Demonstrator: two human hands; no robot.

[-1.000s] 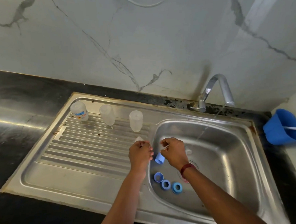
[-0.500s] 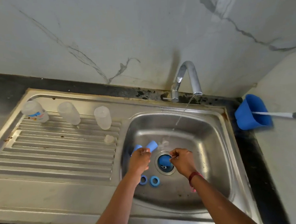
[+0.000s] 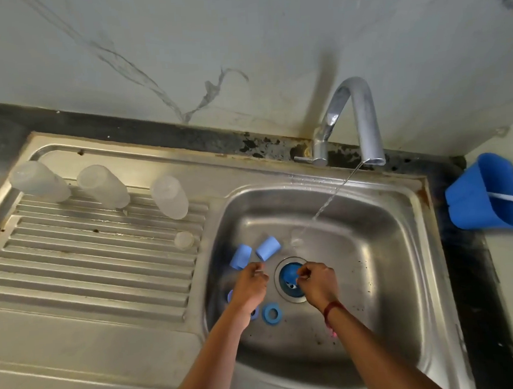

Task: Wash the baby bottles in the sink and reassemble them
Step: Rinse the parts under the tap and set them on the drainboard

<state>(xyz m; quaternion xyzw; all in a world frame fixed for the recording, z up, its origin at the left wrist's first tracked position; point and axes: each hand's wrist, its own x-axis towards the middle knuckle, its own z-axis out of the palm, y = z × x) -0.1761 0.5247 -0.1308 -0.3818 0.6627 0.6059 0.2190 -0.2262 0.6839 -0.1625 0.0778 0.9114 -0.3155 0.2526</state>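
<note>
Two hands are low inside the sink basin (image 3: 387, 246), one on either side of the drain (image 3: 277, 278). The left hand (image 3: 249, 288), just left of the drain, has its fingers curled inward near a blue cap (image 3: 240, 257); blur makes it impossible to tell whether it grips anything. The right hand (image 3: 316, 282), just right of the drain, has thumb and forefinger drawn together over a blue piece (image 3: 287, 275) seated in the drain; whether they touch it cannot be told. Open steel floor runs from right of the drain to the basin wall. Well left of the drain, three clear bottles (image 3: 103, 185) stand inverted in a row on the drainboard (image 3: 88, 264), with a clear teat (image 3: 184, 240) near the basin rim. A second blue cap (image 3: 268, 247) lies on its side just above-left of the drain. A blue ring (image 3: 271, 313) lies flat below-left of the drain. A thin water stream (image 3: 325, 208) from the faucet (image 3: 349, 119) lands just above the drain.
</note>
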